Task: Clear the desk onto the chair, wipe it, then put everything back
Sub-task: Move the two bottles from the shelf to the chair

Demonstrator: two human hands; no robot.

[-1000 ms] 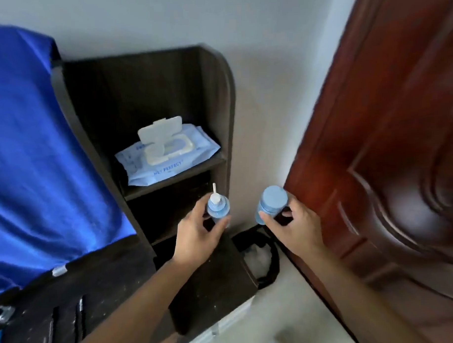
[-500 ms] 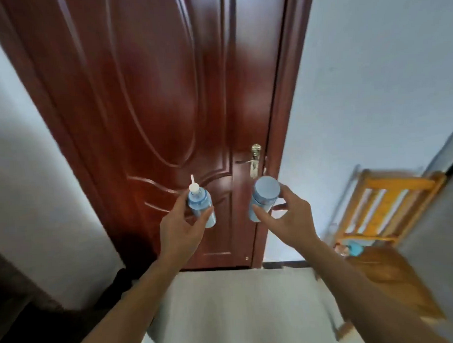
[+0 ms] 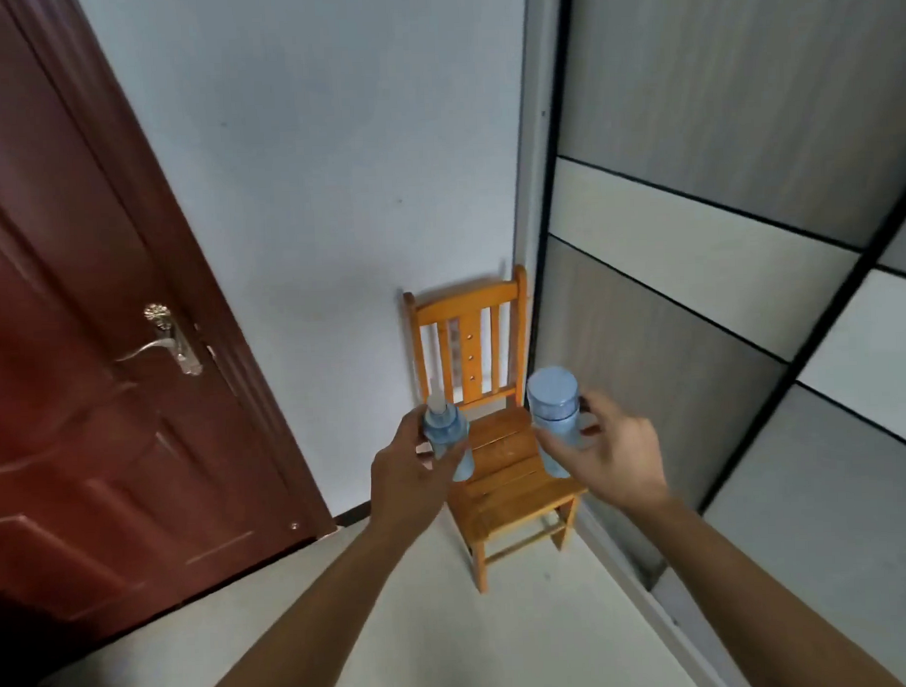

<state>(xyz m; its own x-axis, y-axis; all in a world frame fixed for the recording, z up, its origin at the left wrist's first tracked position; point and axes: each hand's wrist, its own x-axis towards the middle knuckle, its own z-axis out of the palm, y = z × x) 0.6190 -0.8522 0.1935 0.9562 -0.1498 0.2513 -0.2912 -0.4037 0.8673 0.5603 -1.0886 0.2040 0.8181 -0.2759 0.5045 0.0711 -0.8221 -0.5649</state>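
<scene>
**A:** Nearest the camera, what are the arms doing?

**B:** Both forearms reach forward over the floor point(image 3: 450, 631), roughly side by side. The left hand point(image 3: 404, 478) is wrapped round a small blue bottle point(image 3: 446, 436) with a white nozzle, thumb on one side and fingers on the other. The right hand point(image 3: 616, 458) clasps a wider, flat-capped bottle point(image 3: 553, 417) from its right side. Neither hand is free.

**A:** Why hold both upright?

**B:** I'd judge it's so nothing leaks, and so each can be stood straight down on its base.

**A:** And where do they go?

**B:** Just beyond the hands is the wooden chair point(image 3: 507, 477), tucked into the corner between the wall point(image 3: 332, 167) and the wardrobe point(image 3: 698, 360). Both bottles hang in the air in front of its seat, one towards each side edge, not touching it. The nozzle bottle is blurred, so I can't say what, if anything, sits behind it on the seat.

**A:** So which step is this?

**B:** Probably the clearing step, with the set-down not yet done. The desk itself is out of view. Farther left stands the red-brown door point(image 3: 83, 407).
</scene>
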